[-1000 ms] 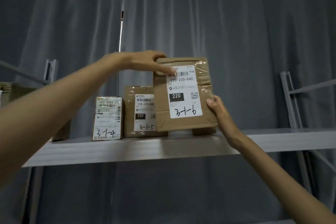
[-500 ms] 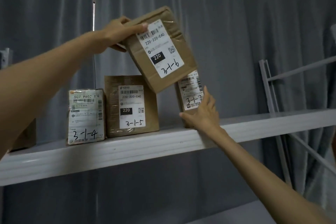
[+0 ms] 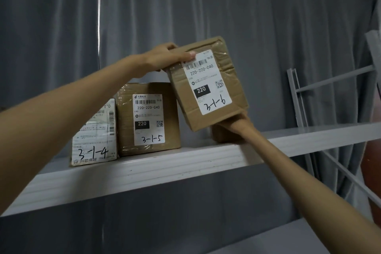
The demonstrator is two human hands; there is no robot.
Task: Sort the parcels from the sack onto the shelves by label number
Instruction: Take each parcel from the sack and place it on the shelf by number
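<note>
A brown parcel marked 3-1-6 [image 3: 208,82] hangs tilted above the grey shelf [image 3: 165,169]. My left hand [image 3: 165,57] grips its top left corner, thumb on the front near the label. My right hand [image 3: 237,123] reaches under and behind that parcel's lower edge to a smaller brown parcel [image 3: 220,135] standing on the shelf; its fingers are hidden. Parcel 3-1-5 [image 3: 148,117] and white-wrapped parcel 3-1-4 [image 3: 97,136] stand upright side by side on the shelf to the left. The sack is out of view.
A grey curtain [image 3: 247,16] hangs behind the shelf. At the right stands the frame of a second shelving unit [image 3: 296,97]. The shelf board runs on bare to the right of the parcels. A lower board [image 3: 278,239] shows at the bottom right.
Parcel 3-1-6 was lifted and tilted by my left hand, then came down lower. My right hand left it and went to the parcel behind, which is now mostly covered.
</note>
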